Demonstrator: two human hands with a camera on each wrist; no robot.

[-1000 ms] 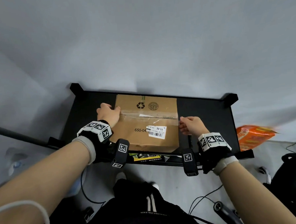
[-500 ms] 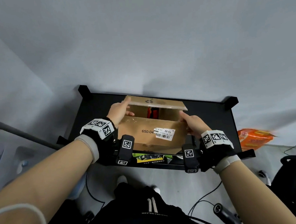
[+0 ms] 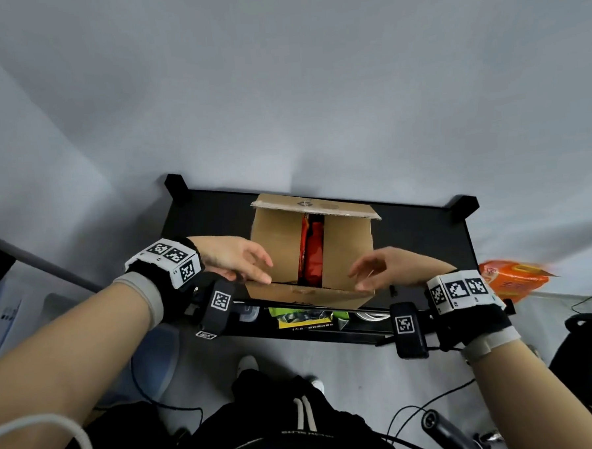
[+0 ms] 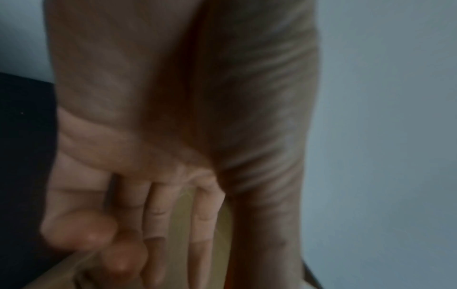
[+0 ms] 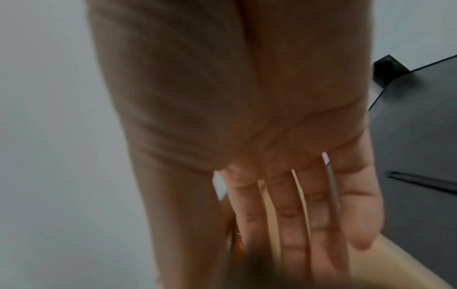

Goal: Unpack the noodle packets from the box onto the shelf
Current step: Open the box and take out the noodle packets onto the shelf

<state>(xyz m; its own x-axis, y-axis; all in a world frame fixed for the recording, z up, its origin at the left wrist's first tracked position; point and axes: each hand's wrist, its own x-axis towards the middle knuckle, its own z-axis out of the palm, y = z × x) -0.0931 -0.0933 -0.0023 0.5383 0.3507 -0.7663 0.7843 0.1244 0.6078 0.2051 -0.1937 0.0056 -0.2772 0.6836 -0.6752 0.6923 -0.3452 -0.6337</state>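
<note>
On top of the black shelf [image 3: 212,215] a brown cardboard box [image 3: 347,252] stands with its outer flaps folded out: the far flap tilts up toward the grey wall and the near flap hangs over the front edge. The two inner flaps lie almost flat and leave a narrow gap down the middle, through which red and orange noodle packets [image 3: 312,254] show, inside the box.

Over the near left corner of the box is the left hand [image 3: 236,258], its fingers [image 4: 158,221] straight, loosely spread, and gripping nothing; the head view shows the fingertips at the near edge of the left inner flap, though whether they touch the cardboard cannot be told. At the near right corner, the right hand [image 3: 389,271] reaches in. The right wrist view shows its fingers [image 5: 291,219] extended and slightly apart, with the cardboard beneath them, and they hold nothing. Both wrists carry black bands with white, square-patterned marker blocks.

Below the top board, on a lower level of the shelf, lies a green and yellow packet [image 3: 304,318]. An orange packet [image 3: 512,280] lies off the shelf's right end, well apart from the box. Black cables [image 3: 414,412] trail across the pale floor near the person's dark trousers [image 3: 291,430].
</note>
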